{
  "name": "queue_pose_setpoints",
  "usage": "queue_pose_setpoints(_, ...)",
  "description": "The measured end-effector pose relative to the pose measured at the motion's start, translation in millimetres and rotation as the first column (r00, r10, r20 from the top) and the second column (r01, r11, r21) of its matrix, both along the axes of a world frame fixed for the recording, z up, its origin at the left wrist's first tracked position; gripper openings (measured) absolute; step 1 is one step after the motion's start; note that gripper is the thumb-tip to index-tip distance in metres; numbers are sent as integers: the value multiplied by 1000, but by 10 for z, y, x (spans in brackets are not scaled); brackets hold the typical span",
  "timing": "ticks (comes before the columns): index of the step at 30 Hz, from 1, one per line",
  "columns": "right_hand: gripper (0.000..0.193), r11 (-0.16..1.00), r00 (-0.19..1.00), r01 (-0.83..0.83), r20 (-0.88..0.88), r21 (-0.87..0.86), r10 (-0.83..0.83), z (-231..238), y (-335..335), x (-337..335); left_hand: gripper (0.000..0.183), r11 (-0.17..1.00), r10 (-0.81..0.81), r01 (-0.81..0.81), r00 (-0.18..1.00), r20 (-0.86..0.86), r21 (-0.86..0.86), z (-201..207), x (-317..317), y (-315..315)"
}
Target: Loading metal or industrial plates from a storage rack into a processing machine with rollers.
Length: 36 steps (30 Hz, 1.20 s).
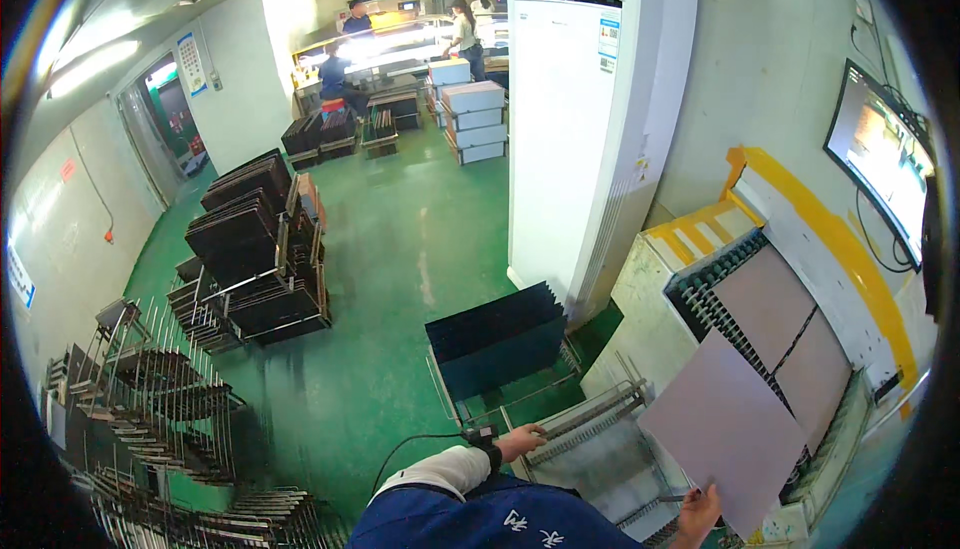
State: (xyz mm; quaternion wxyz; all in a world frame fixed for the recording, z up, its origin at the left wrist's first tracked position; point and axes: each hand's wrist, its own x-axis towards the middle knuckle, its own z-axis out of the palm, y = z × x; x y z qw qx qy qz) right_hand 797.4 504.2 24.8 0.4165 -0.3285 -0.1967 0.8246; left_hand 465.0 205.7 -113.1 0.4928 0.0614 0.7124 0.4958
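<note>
- The pale panel (pixel 722 427) is a thin, flat, four-cornered sheet, pinkish grey and matt, with straight edges and an even face; no holes or marks can be made out on it.
- It is held tilted at the near left edge of the roller conveyor (pixel 712 311), overlapping that edge; whether it touches the rollers cannot be told.
- The right hand (pixel 698 515) pinches the sheet along its lower left edge, thumb and fingers closed on it; some fingertips are hidden.
- The left hand (pixel 522 442) lies at the upper left corner of the metal rack (pixel 645 389); whether its fingers grip the rail or only rest there, I cannot tell.
- Two similar panels (pixel 768 299) lie flat on the conveyor, one toward its far end and one toward its near end, a dark gap between them; the held sheet covers part of the nearer one.
- Dark panels (pixel 495 344) stand upright in a wire holder beyond the left hand.
- The right forearm is cut off by the lower edge, and the rack's lower part is partly covered by the blue garment (pixel 490 519).
</note>
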Motion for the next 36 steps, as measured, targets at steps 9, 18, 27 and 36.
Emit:
queue_pose_setpoints(9, 19, 998, 999, -40, -29, -51, 39, -5, -136, -200, 45, 1000, 23, -23, 1000, -4, -2, -225, 25, -7)
queue_pose_setpoints(18, 16, 977, 983, -85, 144, -197, 114, 165, -247, -249, 43, 999, -9, 8, 999, 30, 48, -153, 31, 35)
queue_pose_setpoints(27, 23, 980, 992, -95, 62, -177, 108, 361, -338, -563, 49, 979, 35, -60, 991, 130, 194, -111, -63, -99)
queue_pose_setpoints(36, 25, 986, 994, -110, -16, -126, 109, 398, -186, -524, 41, 980, 88, -117, 980, 181, 159, -151, -38, -23)
